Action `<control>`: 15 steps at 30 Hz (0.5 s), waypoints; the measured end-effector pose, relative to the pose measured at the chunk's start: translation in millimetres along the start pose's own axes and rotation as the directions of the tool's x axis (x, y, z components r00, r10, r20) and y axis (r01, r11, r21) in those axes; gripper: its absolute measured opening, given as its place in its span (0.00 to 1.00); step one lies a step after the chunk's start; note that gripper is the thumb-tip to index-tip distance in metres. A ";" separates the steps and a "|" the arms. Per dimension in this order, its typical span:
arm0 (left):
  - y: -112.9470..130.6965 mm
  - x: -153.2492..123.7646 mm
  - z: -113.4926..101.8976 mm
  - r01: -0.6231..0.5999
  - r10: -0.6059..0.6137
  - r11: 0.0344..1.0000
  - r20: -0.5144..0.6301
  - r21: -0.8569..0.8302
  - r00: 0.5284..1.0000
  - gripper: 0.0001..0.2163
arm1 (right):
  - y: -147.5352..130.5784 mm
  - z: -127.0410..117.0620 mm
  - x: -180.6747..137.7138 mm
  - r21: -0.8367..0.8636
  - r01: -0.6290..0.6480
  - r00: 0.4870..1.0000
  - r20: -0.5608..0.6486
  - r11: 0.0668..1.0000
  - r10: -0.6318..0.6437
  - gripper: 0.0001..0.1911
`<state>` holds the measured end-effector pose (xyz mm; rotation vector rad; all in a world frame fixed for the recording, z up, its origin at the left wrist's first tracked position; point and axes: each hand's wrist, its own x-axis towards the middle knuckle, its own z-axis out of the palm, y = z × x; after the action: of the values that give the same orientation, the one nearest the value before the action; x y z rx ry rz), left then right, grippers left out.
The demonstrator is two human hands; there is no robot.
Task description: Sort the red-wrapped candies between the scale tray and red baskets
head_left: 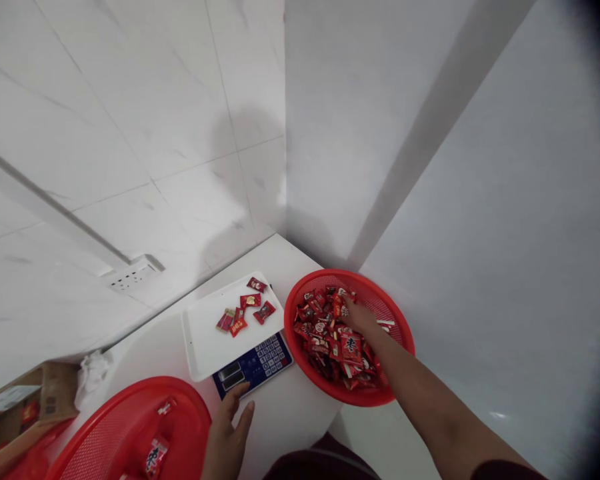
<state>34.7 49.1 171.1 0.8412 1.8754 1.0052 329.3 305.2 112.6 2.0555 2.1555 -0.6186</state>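
Note:
My right hand (359,316) reaches into a red mesh basket (405,327) heaped with small red-wrapped sweets (325,343). Its fingers are closed around a red wrapped sweet (341,305) at the far side of the heap; part of the fingertips is hidden. My left hand (230,433) is empty, thumb and forefinger apart, by the front edge of a blue digital scale (255,365). On top of the scale lies a white tray (205,340). Several wrapped sweets (251,301) are spread over the tray's right half.
A second red basket (180,393) with a few packets (156,457) is at the lower left. Beyond it are an open cardboard box (55,393) and a crumpled white plastic bag (93,377). The white table (280,257) stands in a corner; a power socket (134,273) is on the wall.

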 end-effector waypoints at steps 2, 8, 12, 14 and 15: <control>-4.7 -0.7 0.8 0.027 -0.027 0.999 0.000 -0.030 1.000 0.21 | -7.1 0.0 1.2 0.025 0.028 1.000 -0.004 0.999 -0.028 0.32; -10.2 -2.9 6.8 0.034 -0.038 0.996 -0.054 -0.079 0.998 0.22 | -53.8 9.4 -32.0 0.127 0.288 0.956 0.020 0.949 -0.292 0.25; -10.3 -2.2 4.1 0.045 -0.047 0.996 -0.020 -0.073 0.999 0.22 | -76.6 17.2 -67.8 0.185 0.430 0.886 0.103 0.884 -0.452 0.28; -10.3 -2.6 2.7 0.030 -0.034 0.997 -0.052 -0.064 0.998 0.22 | -74.0 12.8 -77.1 0.232 0.494 0.832 0.156 0.838 -0.533 0.30; -10.5 -3.1 2.3 0.023 -0.027 0.998 -0.073 -0.058 0.997 0.22 | -68.5 8.5 -78.2 0.249 0.512 0.816 0.160 0.822 -0.556 0.30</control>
<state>36.4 42.5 162.2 0.7545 1.9057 1.0824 267.3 228.6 146.8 1.3225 2.6170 -1.1039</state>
